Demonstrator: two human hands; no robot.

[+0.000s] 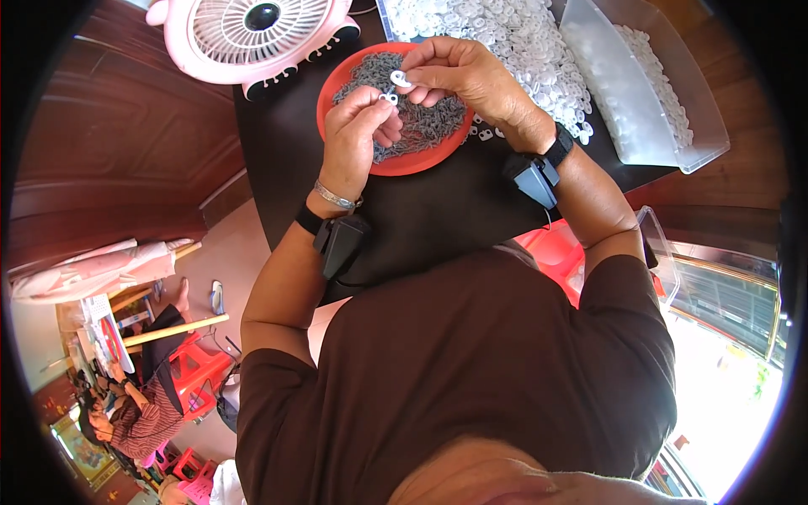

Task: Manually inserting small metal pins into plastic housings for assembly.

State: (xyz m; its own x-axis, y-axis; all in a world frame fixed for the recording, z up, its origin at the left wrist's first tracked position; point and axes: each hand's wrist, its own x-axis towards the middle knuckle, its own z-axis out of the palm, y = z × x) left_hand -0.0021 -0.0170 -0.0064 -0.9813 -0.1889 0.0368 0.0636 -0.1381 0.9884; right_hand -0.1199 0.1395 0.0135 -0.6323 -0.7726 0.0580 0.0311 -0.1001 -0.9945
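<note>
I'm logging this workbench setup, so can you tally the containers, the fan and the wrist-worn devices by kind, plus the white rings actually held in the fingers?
Red round tray of small grey pieces: 1
Clear plastic bins with white rings: 2
Pink desk fan: 1
Black wrist devices: 2
White rings held: 2, one in the left hand, one in the right hand
Total: 8

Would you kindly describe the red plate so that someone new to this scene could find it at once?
Start at the black table and look just right of the pink fan. The red plate lies there under both hands, heaped with small grey pieces. It is the only round red dish; its neighbours are clear plastic boxes of white rings.
</note>
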